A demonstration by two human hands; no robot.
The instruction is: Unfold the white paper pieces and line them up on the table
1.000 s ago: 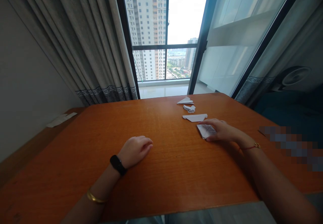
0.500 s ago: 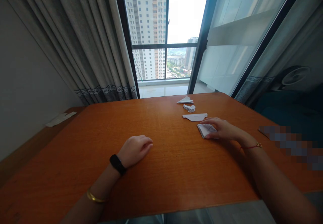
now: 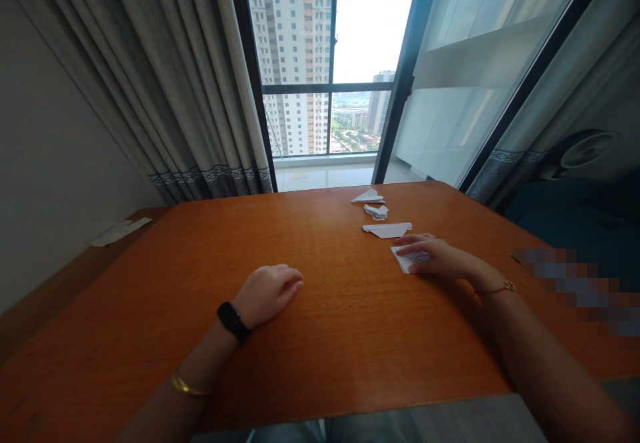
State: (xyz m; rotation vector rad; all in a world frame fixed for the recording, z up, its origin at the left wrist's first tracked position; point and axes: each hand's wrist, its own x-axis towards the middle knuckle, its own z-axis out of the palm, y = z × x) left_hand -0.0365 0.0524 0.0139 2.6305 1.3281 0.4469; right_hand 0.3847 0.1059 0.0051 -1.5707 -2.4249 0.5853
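1. The right hand (image 3: 440, 257) is on the folded paper square (image 3: 403, 261), its thumb at the near side and its fingers spread across the top; I cannot tell whether it grips the paper.
2. The left hand (image 3: 269, 294) is loosely clenched at the tabletop, with nothing visible in it, well apart from the square.
3. The square lies on the orange-brown table (image 3: 320, 336), right of the middle, partly covered by the right hand.
4. Just beyond it lies a long, flat folded paper (image 3: 387, 230), near the right fingertips.
5. Farther out are a small, layered paper fold (image 3: 376, 212) and then a pointed paper fold (image 3: 369, 196), near the far edge.
6. Past the table stand a dark-framed window (image 3: 330, 88) and a grey curtain (image 3: 200, 83).
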